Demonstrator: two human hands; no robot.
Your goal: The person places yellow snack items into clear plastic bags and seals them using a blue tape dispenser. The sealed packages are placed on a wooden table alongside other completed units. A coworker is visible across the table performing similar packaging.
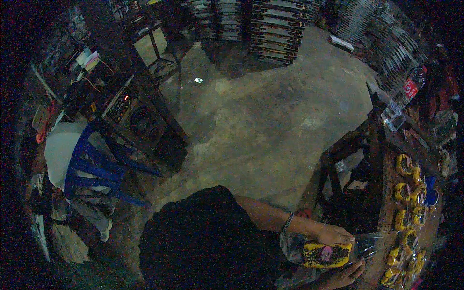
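Observation:
At the lower right, a yellow loaf-shaped cake (pixel 314 258) with dark sprinkles and a round pink label is wrapped in clear plastic (pixel 369 244). My left hand (pixel 336 235), with a chain bracelet at its wrist, lies along the upper side of the wrapped cake, fingers closed around its edge. From below, my right hand (pixel 345 276) holds the lower corner by the plastic, its fingertips near the wrapping's loose end. Just to the right, several smaller yellow cakes in clear wrapping (pixel 402 191) are set in rows on a wooden table (pixel 384 212).
A clear bottle with a red label (pixel 408 91) lies toward the table's far end, near a blue round object (pixel 431 191). To the left, a person sits on a blue chair (pixel 94 166) beside a large speaker (pixel 145 123). Stacked slatted items (pixel 275 31) stand at the back.

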